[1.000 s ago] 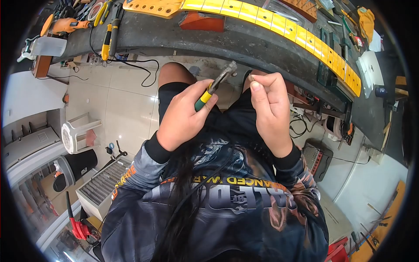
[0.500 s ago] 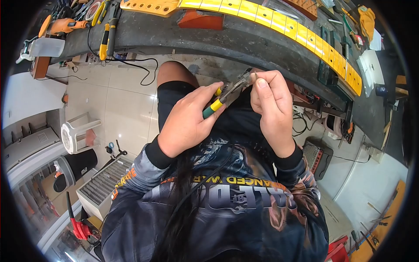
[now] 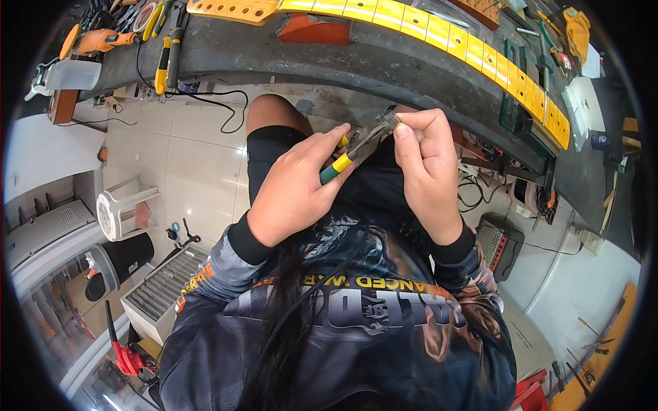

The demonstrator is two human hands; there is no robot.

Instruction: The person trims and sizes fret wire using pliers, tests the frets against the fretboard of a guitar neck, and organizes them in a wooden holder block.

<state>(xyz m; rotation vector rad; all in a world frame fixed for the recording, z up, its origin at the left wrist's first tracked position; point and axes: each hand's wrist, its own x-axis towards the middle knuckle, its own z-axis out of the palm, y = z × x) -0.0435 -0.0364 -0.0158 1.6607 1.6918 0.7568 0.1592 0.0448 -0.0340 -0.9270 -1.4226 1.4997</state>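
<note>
My left hand (image 3: 291, 185) is closed around pliers (image 3: 367, 144) with green and yellow handles, held over my lap. Their metal jaws point up and to the right, toward my right hand (image 3: 432, 175). Thumb and forefinger of that hand pinch together right at the jaw tips, on a short thin piece of wire that is mostly hidden by the fingertips and jaws. Beyond both hands, a yellow guitar neck (image 3: 439, 32) with dark dot inlays lies across the workbench (image 3: 253, 55).
A red-orange block (image 3: 315, 31) sits under the neck. Yellow-and-black hand tools (image 3: 162, 66) and an orange power tool (image 3: 99, 41) lie on the bench's left. A white stool (image 3: 123, 209) stands on the floor at left, and a black cable (image 3: 233, 103) hangs below the bench.
My right fingertips have shifted slightly left, closer to the plier jaws, and less of the small wire shows. My left hand and the pliers have hardly moved.
</note>
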